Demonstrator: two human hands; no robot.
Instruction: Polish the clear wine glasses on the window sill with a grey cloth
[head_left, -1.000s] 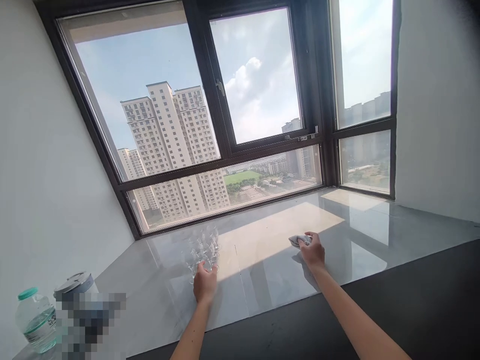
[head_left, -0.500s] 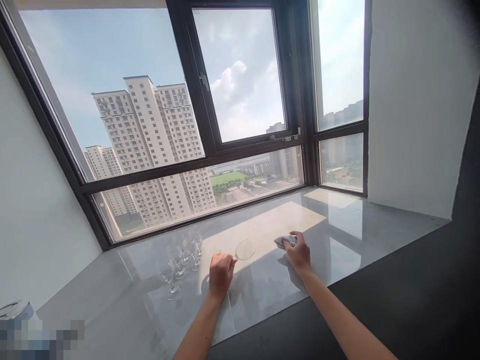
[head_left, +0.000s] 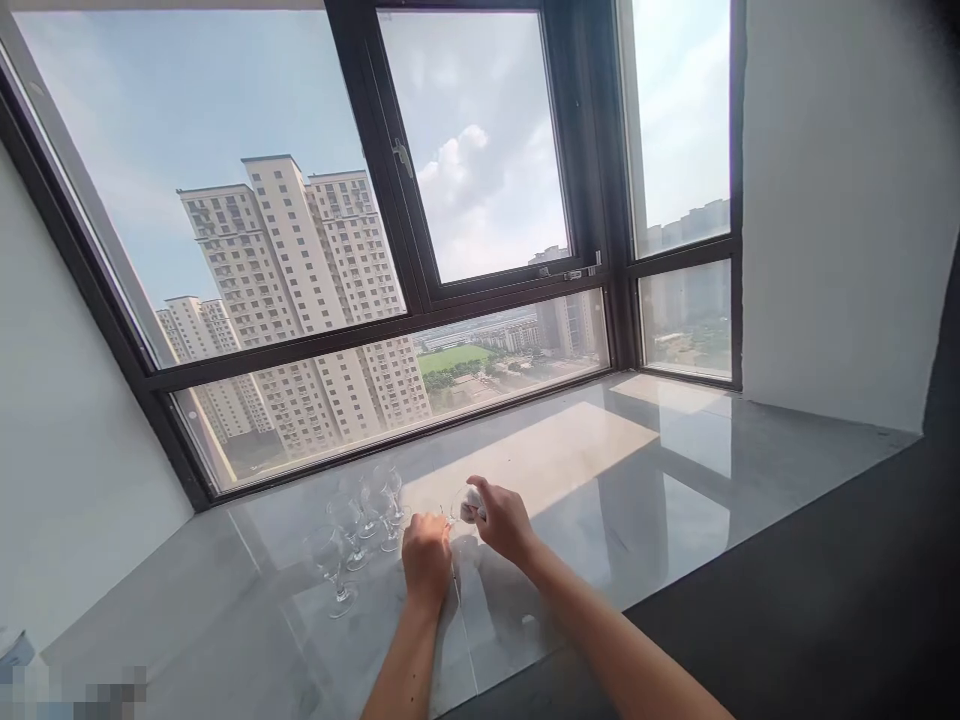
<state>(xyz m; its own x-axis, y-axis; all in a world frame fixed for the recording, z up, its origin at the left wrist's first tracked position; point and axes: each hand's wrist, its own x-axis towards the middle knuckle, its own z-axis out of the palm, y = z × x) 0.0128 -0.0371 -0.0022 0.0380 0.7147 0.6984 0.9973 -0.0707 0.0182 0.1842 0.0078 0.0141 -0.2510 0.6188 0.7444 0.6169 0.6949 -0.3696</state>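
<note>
My left hand is closed around the stem of a clear wine glass, which lies on its side in the air with its bowl pointing right. My right hand grips a pale cloth and presses it at the bowl; the fingers and cloth hide much of the bowl, and I cannot tell whether the cloth is inside or around it. Left of my left hand, several clear stemmed glasses stand upright in a cluster on the glossy grey sill.
The wide tiled windowsill reflects sunlight and runs beneath dark-framed windows. White walls close off both sides. A partly blurred object sits at the lower left edge. The sill's front edge drops to a dark area at right.
My right hand has moved left with the cloth, from away over the sill to the glass's bowl. My left hand keeps the glass and has shifted slightly left.
</note>
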